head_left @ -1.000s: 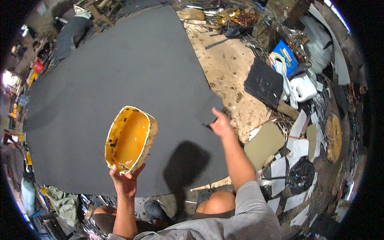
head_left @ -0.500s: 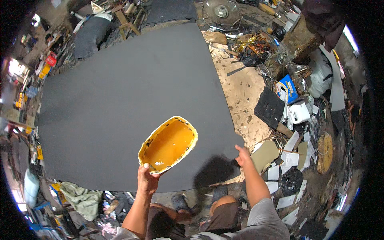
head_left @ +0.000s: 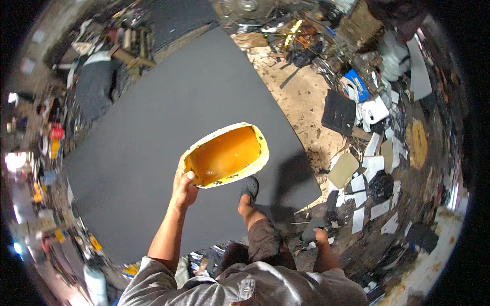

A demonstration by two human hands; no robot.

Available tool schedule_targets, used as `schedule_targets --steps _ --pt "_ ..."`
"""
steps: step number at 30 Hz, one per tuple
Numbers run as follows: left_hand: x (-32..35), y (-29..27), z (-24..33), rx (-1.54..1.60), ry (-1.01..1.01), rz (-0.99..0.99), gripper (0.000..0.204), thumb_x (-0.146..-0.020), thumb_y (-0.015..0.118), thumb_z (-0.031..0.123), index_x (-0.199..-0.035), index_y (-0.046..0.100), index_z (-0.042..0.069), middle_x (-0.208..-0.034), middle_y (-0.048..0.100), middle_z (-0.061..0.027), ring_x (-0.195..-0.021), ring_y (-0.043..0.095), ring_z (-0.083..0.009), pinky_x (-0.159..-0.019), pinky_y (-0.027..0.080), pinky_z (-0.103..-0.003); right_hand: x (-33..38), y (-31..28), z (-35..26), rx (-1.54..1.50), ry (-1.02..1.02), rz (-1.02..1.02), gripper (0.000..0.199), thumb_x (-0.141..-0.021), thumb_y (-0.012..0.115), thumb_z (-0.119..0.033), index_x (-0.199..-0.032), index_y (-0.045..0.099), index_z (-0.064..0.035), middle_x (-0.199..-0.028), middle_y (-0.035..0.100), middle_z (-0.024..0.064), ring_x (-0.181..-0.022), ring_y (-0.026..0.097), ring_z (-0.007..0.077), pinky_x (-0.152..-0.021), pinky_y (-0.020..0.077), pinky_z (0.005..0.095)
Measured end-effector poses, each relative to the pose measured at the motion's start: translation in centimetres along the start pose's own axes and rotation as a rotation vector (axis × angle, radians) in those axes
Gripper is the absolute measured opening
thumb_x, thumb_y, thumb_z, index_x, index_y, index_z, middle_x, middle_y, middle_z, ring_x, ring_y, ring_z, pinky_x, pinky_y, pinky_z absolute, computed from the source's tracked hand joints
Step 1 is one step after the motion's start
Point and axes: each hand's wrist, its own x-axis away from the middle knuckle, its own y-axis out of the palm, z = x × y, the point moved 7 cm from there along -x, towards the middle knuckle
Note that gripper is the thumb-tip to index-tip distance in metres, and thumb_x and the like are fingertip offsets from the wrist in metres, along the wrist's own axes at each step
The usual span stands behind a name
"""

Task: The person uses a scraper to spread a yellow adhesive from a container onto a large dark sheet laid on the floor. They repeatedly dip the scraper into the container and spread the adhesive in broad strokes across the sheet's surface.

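Note:
My left hand (head_left: 184,188) grips the lower left end of a cut-open plastic container (head_left: 263,152), its thumb over the rim. Amber-coloured liquid or glue (head_left: 224,153) coats the inside, and dark specks mark the pale yellow rim. The container is held tilted above a large dark grey sheet (head_left: 153,127). A foot in a dark clog (head_left: 249,186) rests on that sheet. At my right side a bare limb (head_left: 325,250) ends beside another grey clog (head_left: 312,230); I cannot tell whether it is my arm or leg. No fingers of my right hand can be made out.
Right of the sheet lies a stained tan board (head_left: 291,97). Beyond it are a black slab (head_left: 339,112), a blue box (head_left: 356,85), a white jug (head_left: 375,110), an olive offcut (head_left: 343,171) and white scraps (head_left: 359,189). A dark bundle (head_left: 94,86) sits at the far left.
The container has risen in view and turned closer to level with my left hand. My right hand has left the sheet's edge. One foot now stands on the sheet; the whole view has turned.

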Motion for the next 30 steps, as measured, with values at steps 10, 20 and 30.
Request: schedule_targets --steps 10,20,30 --pt "-20.5 -0.8 4.2 -0.231 -0.152 -0.281 0.099 -0.075 0.078 0.05 -0.149 0.032 0.003 -0.144 0.044 -0.0137 -0.136 0.042 -0.0277 -0.113 0.036 -0.043 6.0 16.1 -25.6 -0.543 -0.093 -0.24 0.078 -0.084 0.075 -0.033 -0.149 0.04 -0.0114 -0.141 0.051 0.0089 -0.127 0.046 0.0296 -0.097 0.039 0.0523" --pt "-33.0 -0.2 2.6 -0.216 -0.247 -0.708 0.092 -0.078 0.082 0.027 -0.15 0.029 0.004 -0.145 0.044 -0.0153 -0.138 0.04 -0.0285 -0.113 0.036 -0.043 13.7 23.1 -31.8 -1.043 -0.278 0.02 0.054 -0.083 0.074 -0.022 -0.13 0.056 -0.0014 -0.119 0.066 0.0115 -0.106 0.063 0.0267 -0.096 0.0476 0.0382" --pt "-40.6 -1.4 -14.5 -0.31 -0.206 -0.967 0.082 -0.084 0.075 0.022 -0.15 0.029 0.005 -0.143 0.046 -0.0176 -0.132 0.047 -0.0302 -0.108 0.043 -0.045 -1.1 34.7 -26.8 -1.306 -0.352 0.34 0.045 -0.086 0.069 -0.013 -0.128 0.057 -0.0004 -0.115 0.066 0.0095 -0.102 0.063 0.0224 -0.092 0.0485 0.0356"
